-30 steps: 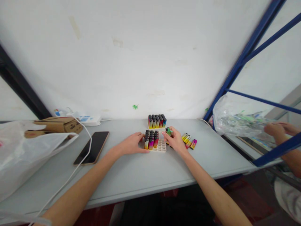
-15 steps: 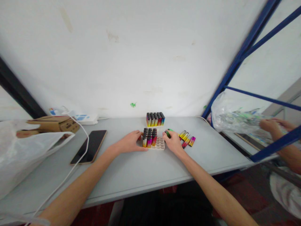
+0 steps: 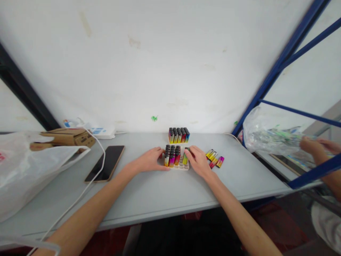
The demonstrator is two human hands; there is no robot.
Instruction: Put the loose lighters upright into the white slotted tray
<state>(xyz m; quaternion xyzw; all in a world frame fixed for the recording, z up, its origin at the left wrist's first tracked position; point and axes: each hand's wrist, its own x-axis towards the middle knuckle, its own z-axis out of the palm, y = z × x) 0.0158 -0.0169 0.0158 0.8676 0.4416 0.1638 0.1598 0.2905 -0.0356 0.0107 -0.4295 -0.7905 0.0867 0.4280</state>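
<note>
A pale tray with round holes (image 3: 182,168) lies on the grey table. Several lighters with black tops and colourful bodies (image 3: 172,160) stand upright in its left and middle part. My left hand (image 3: 149,160) holds the tray's left side, thumb at the near edge and fingers at the far corner. Between the thumb and fingers of my right hand (image 3: 198,161) is a yellow-green lighter (image 3: 185,158), upright over the tray's right part; whether its base sits in a hole I cannot tell. Several loose lighters (image 3: 213,156) lie just right of that hand.
A filled lighter tray (image 3: 179,136) stands near the wall. On the left are a phone (image 3: 108,161), a white cable (image 3: 92,179), a plastic bag (image 3: 34,170) and a cardboard box (image 3: 80,137). Beyond the blue frame (image 3: 266,81), another person's hands (image 3: 311,145) are beside a clear bag (image 3: 263,128).
My right hand has brought a lighter from beside the tray's right edge to upright over its right part. My left hand stays at the tray. The view has shifted slightly.
</note>
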